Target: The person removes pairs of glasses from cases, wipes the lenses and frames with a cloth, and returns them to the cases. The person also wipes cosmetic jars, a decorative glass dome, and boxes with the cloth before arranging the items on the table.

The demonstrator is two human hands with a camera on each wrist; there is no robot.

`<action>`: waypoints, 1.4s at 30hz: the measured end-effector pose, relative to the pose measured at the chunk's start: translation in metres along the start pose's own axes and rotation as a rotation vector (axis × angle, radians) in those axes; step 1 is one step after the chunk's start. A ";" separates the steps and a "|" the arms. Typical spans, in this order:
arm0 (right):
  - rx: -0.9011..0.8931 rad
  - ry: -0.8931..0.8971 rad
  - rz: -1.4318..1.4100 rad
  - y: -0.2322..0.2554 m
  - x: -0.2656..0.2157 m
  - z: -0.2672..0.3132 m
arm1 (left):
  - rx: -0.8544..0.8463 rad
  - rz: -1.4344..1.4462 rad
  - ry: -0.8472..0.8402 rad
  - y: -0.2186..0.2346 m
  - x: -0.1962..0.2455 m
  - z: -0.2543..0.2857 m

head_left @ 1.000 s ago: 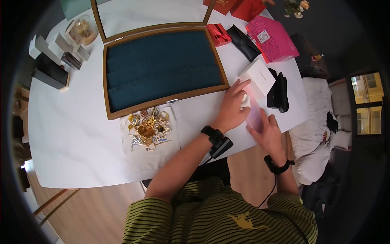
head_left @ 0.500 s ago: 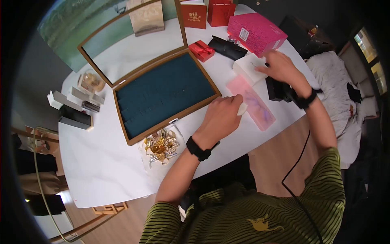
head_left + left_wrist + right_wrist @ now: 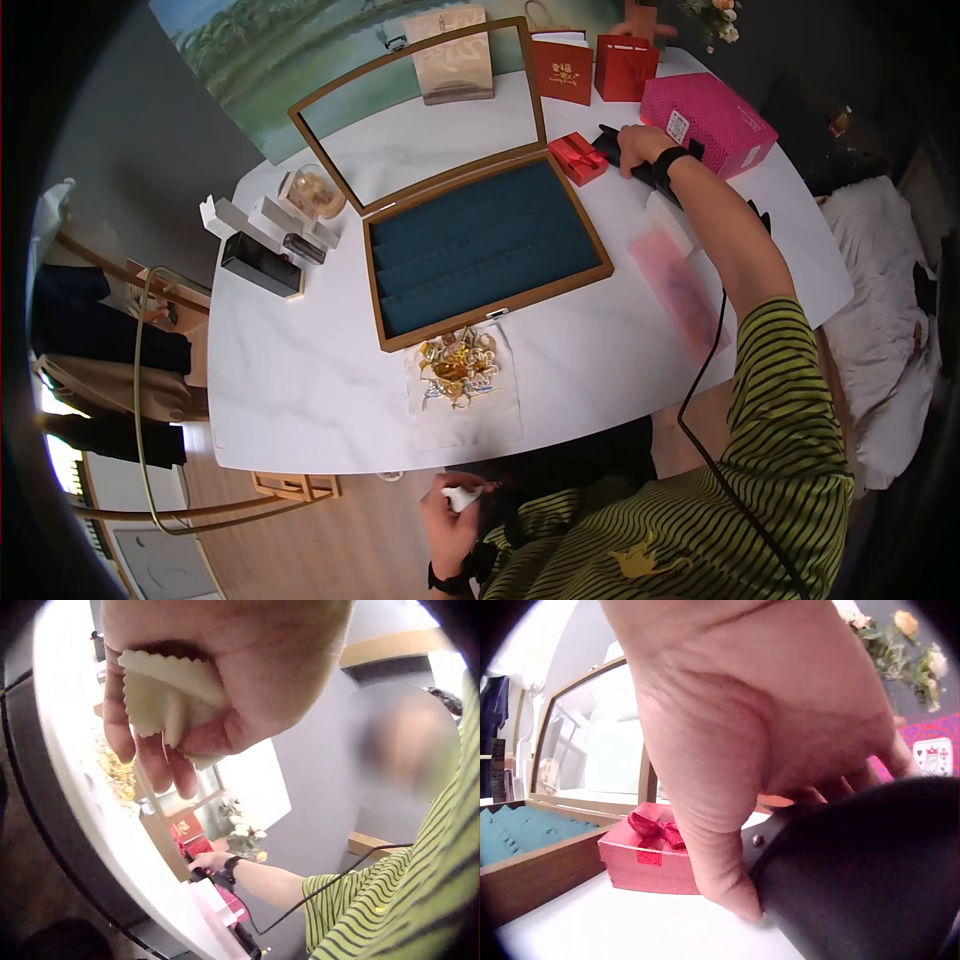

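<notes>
My left hand [image 3: 450, 525], low at the table's front edge, holds a folded cream cloth [image 3: 461, 497]; in the left wrist view the cloth [image 3: 169, 697] has a zigzag edge and the fingers curl round it. At the back right, my right hand [image 3: 645, 150] grips a black case [image 3: 862, 862], its thumb on the near side beside a small metal stud and its fingers behind. A red gift box with a bow [image 3: 649, 851] stands beside that hand. An open wooden display case [image 3: 480, 250] lined in dark teal lies mid-table.
Jewellery [image 3: 458, 370] is heaped on a pale cloth before the case. Right of it lie a pink sleeve [image 3: 680, 295] and a white box [image 3: 670, 222]. A magenta box [image 3: 710, 125] and red bags [image 3: 625, 70] stand behind; small boxes [image 3: 262, 265] stand left.
My left hand has drawn back from the pink sleeve to the table's front edge with the cream cloth. My right hand has moved from the white box to the black case and grasped it.
</notes>
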State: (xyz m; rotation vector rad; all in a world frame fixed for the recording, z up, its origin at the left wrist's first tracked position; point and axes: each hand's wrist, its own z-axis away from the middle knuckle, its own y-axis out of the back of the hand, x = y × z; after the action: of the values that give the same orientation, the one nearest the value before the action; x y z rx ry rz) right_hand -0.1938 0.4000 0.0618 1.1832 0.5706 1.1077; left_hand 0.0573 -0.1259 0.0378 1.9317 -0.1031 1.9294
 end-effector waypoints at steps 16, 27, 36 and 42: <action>0.010 0.286 -0.606 -0.055 -0.034 0.251 | -0.262 0.108 -0.204 -0.068 -0.033 -0.084; 0.321 0.090 -0.232 -0.109 -0.042 0.252 | -0.295 0.125 -0.116 -0.064 -0.043 -0.082; 0.301 0.047 0.131 -0.079 -0.032 0.231 | -0.283 0.086 -0.115 -0.066 -0.045 -0.082; 0.282 0.020 0.250 -0.073 -0.032 0.190 | -0.275 0.133 -0.155 -0.065 -0.046 -0.081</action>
State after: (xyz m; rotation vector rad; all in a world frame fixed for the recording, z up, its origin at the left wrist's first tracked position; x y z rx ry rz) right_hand -0.0196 0.2900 0.0512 1.5206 0.6206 1.2799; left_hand 0.0005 -0.0500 -0.0253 1.9242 -0.5250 1.7357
